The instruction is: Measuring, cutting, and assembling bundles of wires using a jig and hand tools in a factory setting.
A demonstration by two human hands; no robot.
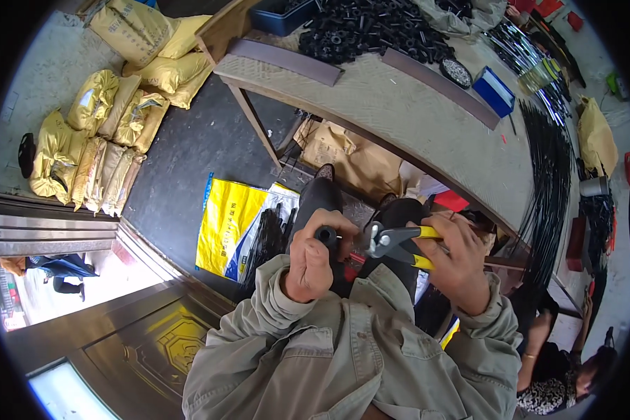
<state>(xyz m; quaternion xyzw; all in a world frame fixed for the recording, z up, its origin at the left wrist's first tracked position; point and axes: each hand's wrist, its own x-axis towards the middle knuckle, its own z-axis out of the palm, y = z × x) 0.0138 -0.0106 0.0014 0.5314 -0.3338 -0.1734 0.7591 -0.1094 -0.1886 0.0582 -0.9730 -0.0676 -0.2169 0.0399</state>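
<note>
Off the table's near edge [399, 122], the left hand [311, 260] clasps a black tubular part [325, 234] and the right hand [462, 255] grips yellow-handled cutters [399, 235] near it, apparently a trimming step, whose next move seems to call for lining them up with the part.

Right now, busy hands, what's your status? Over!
Left fingers around black hollow piece. Right fingers gripping yellow-handled pliers. Gap between piece and pliers, nothing seen blocking it.

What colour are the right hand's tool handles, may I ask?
The handles are yellow and black, in the head view.
</note>
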